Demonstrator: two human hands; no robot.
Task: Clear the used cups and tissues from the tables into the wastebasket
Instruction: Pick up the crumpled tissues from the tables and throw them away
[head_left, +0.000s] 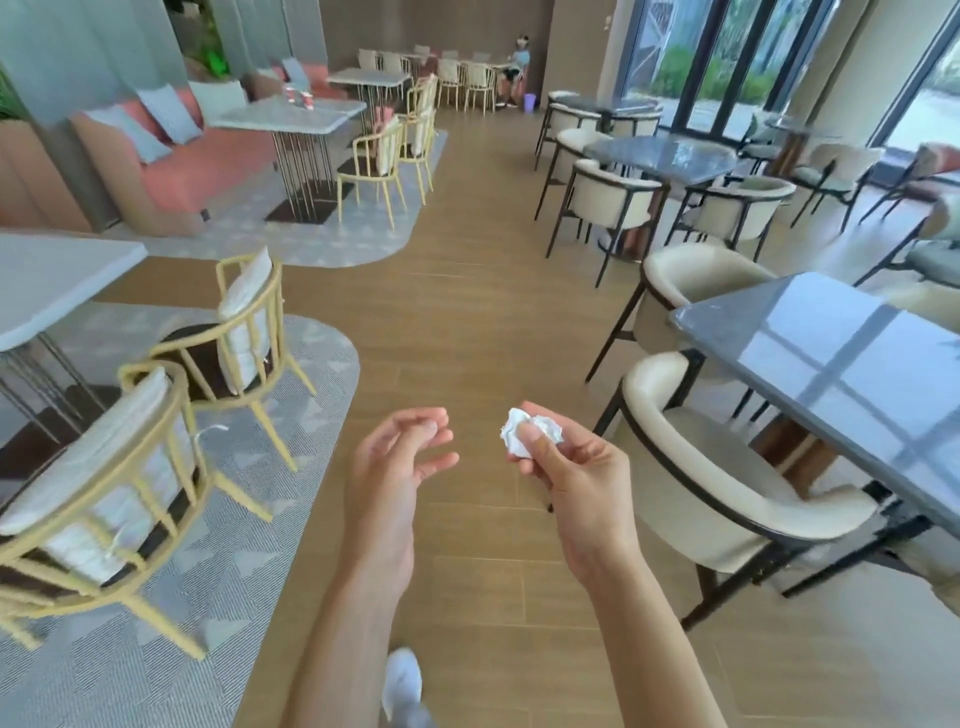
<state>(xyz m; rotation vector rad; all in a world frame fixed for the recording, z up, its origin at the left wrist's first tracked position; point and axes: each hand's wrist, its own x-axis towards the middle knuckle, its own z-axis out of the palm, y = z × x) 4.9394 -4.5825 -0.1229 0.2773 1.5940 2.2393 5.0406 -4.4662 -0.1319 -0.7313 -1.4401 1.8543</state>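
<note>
Both hands hover over the floor: right hand (566, 467) pinching a crumpled tissue (530, 434), left hand (395, 467) loose and empty, the purple wastebasket (530, 102) far ahead.

Bare forearms (343, 639), no sleeves; a white shoe (402, 680) below.
</note>
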